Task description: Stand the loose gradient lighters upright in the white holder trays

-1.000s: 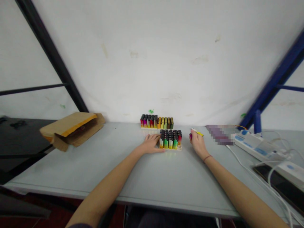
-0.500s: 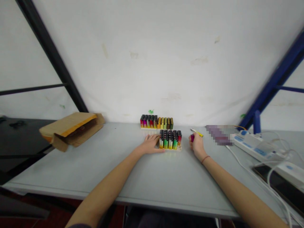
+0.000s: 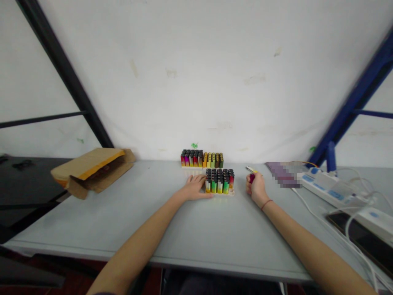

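In the head view, a pale tray [image 3: 229, 192] of several upright lighters [image 3: 218, 182], with black tops and red, green and yellow bodies, stands at the centre. My left hand [image 3: 195, 188] grips its left side, thumb along the front edge and fingers by the far left corner. To the right of the tray, my right hand [image 3: 257, 189] is closed round a purple lighter [image 3: 252, 178], mostly hidden by the fingers. Just behind that hand lies a slim tool [image 3: 250, 168] with a pale tip and yellow body, partly covered.
Two more blocks of lighters, red-purple [image 3: 192, 159] and yellow-green [image 3: 213, 160], stand by the wall. An open cardboard box [image 3: 92, 168] lies at left. A blurred purple item [image 3: 281, 174], power strips [image 3: 325, 188], white cables [image 3: 319, 219] and a dark phone [image 3: 362, 235] are at right.
My right hand has shifted slightly right and nearer to me with the purple lighter, now covering more of the yellow tool. My left hand stays at the tray.
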`<state>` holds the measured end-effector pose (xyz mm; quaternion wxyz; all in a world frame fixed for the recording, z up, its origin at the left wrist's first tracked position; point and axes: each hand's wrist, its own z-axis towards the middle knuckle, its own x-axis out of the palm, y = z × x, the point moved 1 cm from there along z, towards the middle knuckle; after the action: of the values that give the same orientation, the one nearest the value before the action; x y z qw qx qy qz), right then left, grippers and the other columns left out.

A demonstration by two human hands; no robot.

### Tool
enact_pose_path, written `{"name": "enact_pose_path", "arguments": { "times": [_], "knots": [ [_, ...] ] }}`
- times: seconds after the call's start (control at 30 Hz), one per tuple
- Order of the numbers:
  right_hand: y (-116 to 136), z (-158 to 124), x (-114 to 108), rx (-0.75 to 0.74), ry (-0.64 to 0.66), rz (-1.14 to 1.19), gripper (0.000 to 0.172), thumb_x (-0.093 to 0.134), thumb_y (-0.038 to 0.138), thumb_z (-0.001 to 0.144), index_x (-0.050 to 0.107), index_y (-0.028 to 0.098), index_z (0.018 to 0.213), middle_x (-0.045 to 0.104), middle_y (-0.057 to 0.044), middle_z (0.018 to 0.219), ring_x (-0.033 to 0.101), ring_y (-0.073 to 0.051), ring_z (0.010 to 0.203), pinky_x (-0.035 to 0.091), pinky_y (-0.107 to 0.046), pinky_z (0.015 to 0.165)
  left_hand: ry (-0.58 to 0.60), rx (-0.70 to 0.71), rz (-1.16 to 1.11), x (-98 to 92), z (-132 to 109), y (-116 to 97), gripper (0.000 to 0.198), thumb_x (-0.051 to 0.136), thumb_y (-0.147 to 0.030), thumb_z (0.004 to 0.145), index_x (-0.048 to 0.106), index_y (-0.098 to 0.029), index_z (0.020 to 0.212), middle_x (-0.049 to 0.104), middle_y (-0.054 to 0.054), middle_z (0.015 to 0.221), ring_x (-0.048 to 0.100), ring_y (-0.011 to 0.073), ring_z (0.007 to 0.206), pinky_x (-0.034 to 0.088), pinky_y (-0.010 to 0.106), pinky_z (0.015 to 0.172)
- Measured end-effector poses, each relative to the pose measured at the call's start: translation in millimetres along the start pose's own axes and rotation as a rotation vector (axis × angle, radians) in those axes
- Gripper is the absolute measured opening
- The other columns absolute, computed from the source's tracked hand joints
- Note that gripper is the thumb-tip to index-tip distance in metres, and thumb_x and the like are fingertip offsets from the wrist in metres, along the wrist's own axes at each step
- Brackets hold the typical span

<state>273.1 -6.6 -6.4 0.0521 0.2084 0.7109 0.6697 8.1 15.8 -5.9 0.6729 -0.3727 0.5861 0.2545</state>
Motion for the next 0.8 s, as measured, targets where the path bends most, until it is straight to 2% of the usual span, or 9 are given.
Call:
{"name": "enact_pose_path", "arguments": {
  "times": [0.17, 0.33, 0.57, 0.7, 0.8],
  "knots": [
    [5.2, -5.7, 3.7, 0.037, 0.019, 0.063, 0.027, 0.032, 0.045, 0.078, 0.038, 0.024, 0.061, 0.024, 0.008, 0.035, 0.017, -0.009, 0.028, 0.013, -0.022, 0.031, -0.003, -0.003, 0.006, 1.8, 0.5, 1.3, 0.095, 0.047, -0.077, 0.076, 0.027, -0.015, 0.146, 0.031, 0.018, 0.150, 0.026, 0.0343, 0.138, 0.011, 0.058, 0.111],
    [6.3, -8.7, 6.5, -0.005, 0.051, 0.071, 0.030, 0.032, 0.048, 0.080, 0.038, 0.024, 0.063, 0.024, 0.009, 0.035, 0.019, -0.009, 0.028, 0.015, -0.023, 0.031, -0.010, -0.001, -0.001, 1.2, 0.1, 1.1, 0.094, 0.048, -0.077, 0.077, 0.028, -0.017, 0.146, 0.031, 0.016, 0.150, 0.026, 0.0353, 0.138, 0.011, 0.058, 0.112],
    [-1.7, -1.8, 3.1, -0.045, -0.063, -0.043, 0.030, 0.038, 0.045, 0.078, 0.027, 0.027, 0.056, 0.028, 0.007, 0.036, 0.021, -0.009, 0.028, 0.015, -0.026, 0.029, -0.005, 0.000, -0.011, -0.6, -0.2, -0.2, 0.092, 0.048, -0.077, 0.077, 0.029, -0.017, 0.145, 0.031, 0.017, 0.150, 0.027, 0.0349, 0.138, 0.011, 0.057, 0.112],
    [-4.2, -0.8, 4.2, -0.069, 0.010, -0.085, 0.034, 0.033, 0.048, 0.082, 0.026, 0.027, 0.056, 0.024, 0.008, 0.036, 0.020, -0.010, 0.028, 0.016, -0.026, 0.029, 0.001, -0.011, -0.018, -0.5, -0.7, -0.7, 0.093, 0.049, -0.076, 0.076, 0.028, -0.018, 0.146, 0.031, 0.016, 0.150, 0.026, 0.0358, 0.138, 0.010, 0.058, 0.112],
    [-1.3, -3.6, 5.5, -0.164, 0.078, -0.070, 0.038, 0.031, 0.056, 0.086, 0.033, 0.025, 0.064, 0.030, 0.009, 0.040, 0.027, -0.009, 0.031, 0.023, -0.023, 0.032, 0.001, -0.012, -0.022, -0.4, -0.8, -0.9, 0.094, 0.048, -0.077, 0.076, 0.026, -0.018, 0.147, 0.030, 0.017, 0.150, 0.025, 0.0362, 0.138, 0.009, 0.058, 0.112]
  ]
}}
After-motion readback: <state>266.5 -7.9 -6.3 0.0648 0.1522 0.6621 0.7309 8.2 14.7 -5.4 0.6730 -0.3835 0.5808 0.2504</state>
